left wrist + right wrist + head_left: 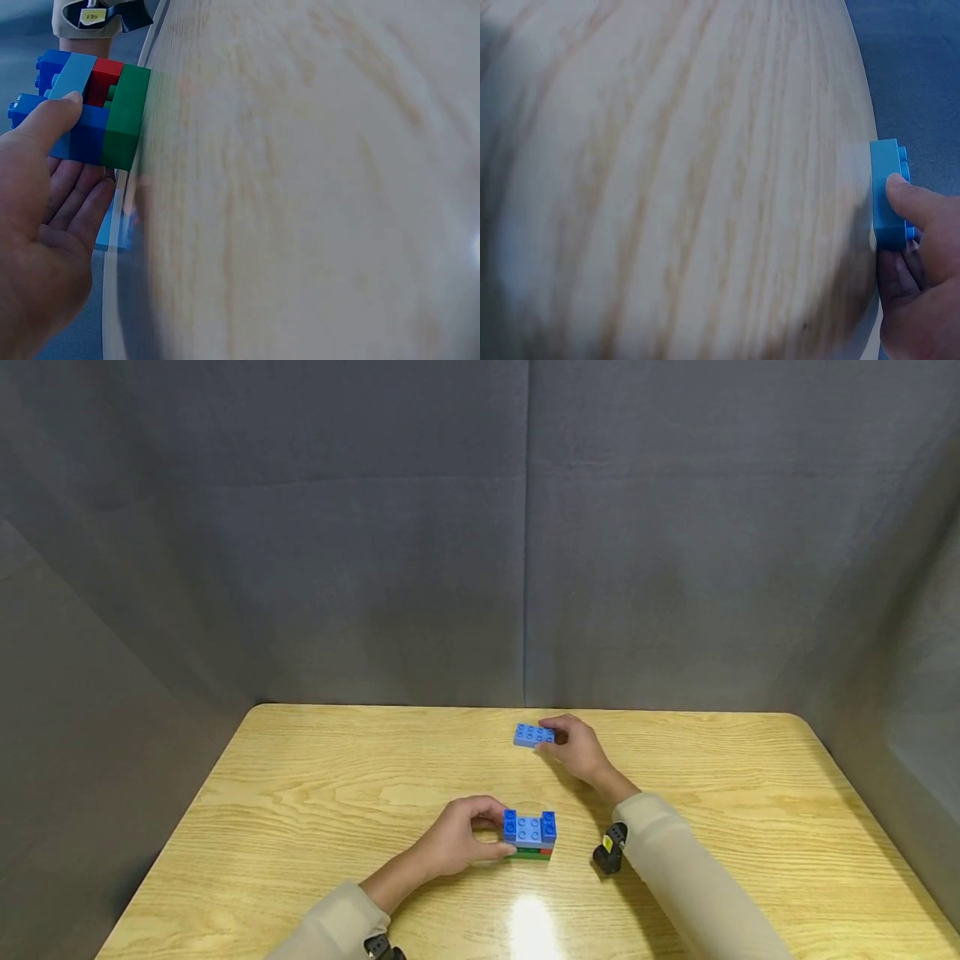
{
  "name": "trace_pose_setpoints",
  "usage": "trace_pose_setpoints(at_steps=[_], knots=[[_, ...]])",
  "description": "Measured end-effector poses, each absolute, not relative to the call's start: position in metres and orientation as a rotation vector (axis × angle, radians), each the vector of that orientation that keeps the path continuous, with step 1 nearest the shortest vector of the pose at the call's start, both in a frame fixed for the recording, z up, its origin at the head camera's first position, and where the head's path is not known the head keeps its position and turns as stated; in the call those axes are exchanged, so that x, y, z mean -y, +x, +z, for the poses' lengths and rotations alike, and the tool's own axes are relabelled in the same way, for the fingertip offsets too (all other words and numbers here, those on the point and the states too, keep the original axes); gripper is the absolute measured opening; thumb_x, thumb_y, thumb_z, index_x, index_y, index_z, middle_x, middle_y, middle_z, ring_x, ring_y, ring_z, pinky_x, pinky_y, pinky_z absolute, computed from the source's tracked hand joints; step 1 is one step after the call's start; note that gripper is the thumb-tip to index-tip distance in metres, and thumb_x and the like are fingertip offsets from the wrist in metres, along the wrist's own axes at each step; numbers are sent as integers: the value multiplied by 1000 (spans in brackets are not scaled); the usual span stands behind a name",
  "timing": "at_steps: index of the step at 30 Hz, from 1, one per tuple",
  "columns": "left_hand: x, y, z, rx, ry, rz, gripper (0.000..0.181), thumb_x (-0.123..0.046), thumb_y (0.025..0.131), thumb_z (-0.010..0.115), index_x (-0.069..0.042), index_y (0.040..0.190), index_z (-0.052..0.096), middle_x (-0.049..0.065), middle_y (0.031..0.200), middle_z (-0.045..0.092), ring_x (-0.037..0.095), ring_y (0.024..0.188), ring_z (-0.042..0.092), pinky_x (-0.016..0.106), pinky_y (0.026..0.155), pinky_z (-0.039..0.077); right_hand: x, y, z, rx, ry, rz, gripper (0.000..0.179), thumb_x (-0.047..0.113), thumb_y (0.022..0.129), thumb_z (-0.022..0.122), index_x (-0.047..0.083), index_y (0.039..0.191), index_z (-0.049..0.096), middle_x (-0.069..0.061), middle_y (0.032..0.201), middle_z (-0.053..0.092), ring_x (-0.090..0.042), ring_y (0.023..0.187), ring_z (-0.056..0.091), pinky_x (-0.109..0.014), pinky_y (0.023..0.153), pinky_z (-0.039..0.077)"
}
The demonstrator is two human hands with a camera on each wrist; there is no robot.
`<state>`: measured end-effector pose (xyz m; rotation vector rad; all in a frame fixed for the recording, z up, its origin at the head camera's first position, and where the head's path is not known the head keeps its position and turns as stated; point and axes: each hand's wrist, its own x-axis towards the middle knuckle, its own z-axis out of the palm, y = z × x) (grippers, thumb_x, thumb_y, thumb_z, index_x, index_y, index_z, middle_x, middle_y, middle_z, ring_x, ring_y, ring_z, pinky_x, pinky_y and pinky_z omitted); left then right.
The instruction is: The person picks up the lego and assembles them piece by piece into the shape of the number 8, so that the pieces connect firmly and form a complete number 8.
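Note:
Near the middle of the table, a stack of toy building bricks (528, 832) is gripped at its left side by my left hand (456, 841). Two dark blue bricks stand apart on a light blue layer at its top. In the left wrist view, a green brick (126, 116) forms the base, with a red brick (104, 80) and a dark blue brick (88, 135) on it. Farther back, my right hand (576, 752) pinches the right end of a light blue building brick (527, 735), studs up. In the right wrist view, the thumb (911, 196) presses that brick's long side.
The wooden table (337, 777) has rounded back corners. Dark grey curtains (375, 568) hang behind it and along both sides. A black wrist camera (609, 850) is strapped at the right sleeve's cuff.

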<state>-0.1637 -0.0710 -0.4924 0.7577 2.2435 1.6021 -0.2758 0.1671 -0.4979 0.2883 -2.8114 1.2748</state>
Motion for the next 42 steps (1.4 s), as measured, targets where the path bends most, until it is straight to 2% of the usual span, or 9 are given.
trace_pose_setpoints(at_steps=[8,15,19,28,42], knots=[[71,-165,-493,-2255,767,1592,31,-18,75,80,-13,101,64,-5,96,64,10,90,62,25,84,52,-164,-275,-497,2805,295,1234,34,13,85,71,5,117,64,-11,111,58,-22,93,55,-36,79,50],[72,-166,-494,-2261,758,1583,32,-18,75,79,-13,102,64,-5,97,64,10,91,62,24,83,52,-169,-274,-490,2803,285,1274,34,16,85,70,7,117,64,-11,113,58,-24,97,58,-37,82,52],[73,-166,-495,-2269,769,1579,32,-18,75,80,-11,101,64,-4,96,64,10,90,62,24,83,52,-172,-273,-483,2796,335,1280,33,18,85,70,7,116,64,-9,115,58,-23,99,57,-37,83,52],[73,-168,-495,-2282,778,1562,30,-19,75,80,-14,100,64,-6,96,64,8,90,63,23,82,52,-174,-264,-464,2744,471,1221,31,21,83,73,10,112,67,-4,105,62,-18,93,56,-32,72,52],[72,-168,-496,-2265,769,1587,30,-16,74,80,-13,100,65,-5,95,65,8,90,63,24,82,52,-177,-240,-443,2718,631,1190,29,24,82,74,16,108,68,4,103,64,-13,90,54,-28,68,49]])
